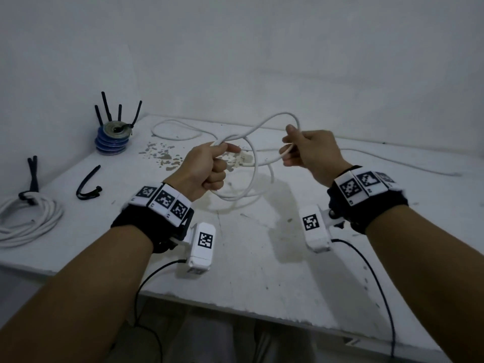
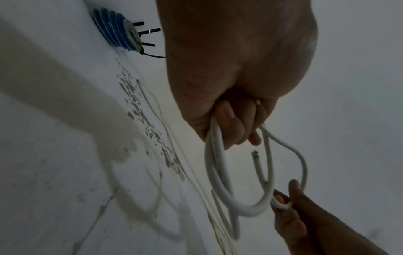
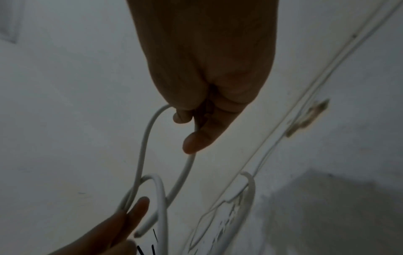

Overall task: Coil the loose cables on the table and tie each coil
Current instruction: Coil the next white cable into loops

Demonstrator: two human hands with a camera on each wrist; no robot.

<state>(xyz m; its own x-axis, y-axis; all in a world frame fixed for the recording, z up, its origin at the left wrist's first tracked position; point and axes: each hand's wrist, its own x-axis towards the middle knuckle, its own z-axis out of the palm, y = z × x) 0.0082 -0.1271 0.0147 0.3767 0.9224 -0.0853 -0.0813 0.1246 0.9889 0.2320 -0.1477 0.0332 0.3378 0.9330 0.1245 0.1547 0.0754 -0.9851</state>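
Two hands are raised above a white table [image 1: 262, 271], both closed on the same white cable [image 1: 255, 169]. The left hand [image 1: 207, 170] is fisted around a bundle of loops, its fingers curled round the strands with the thumb laid along the top; in the left wrist view the fingers [image 2: 229, 120] wrap several passes of cable, and one cut end [image 2: 254, 153] hangs free just below the fist. The right hand [image 1: 309, 150] pinches a single strand between thumb and curled fingers, and a loop arches up from it and crosses over to the left hand. In the right wrist view the strand bends round the fingertips [image 3: 196, 138] and drops towards the other hand. Below the left hand the gathered loops hang down to the tabletop, while the rest of the cable trails across the far side of the table and off to the right. At the left edge of the table lies a finished white cable coil [image 1: 26, 218], bound with a black tie [image 1: 30, 189]. Near it a loose black tie [image 1: 87, 184] lies bent on the surface. At the far left corner sits a stack of blue rolls [image 1: 112, 140] with black ties [image 1: 107, 107] standing up from it. Patches of chipped paint [image 1: 167, 155] mark the table near the middle.
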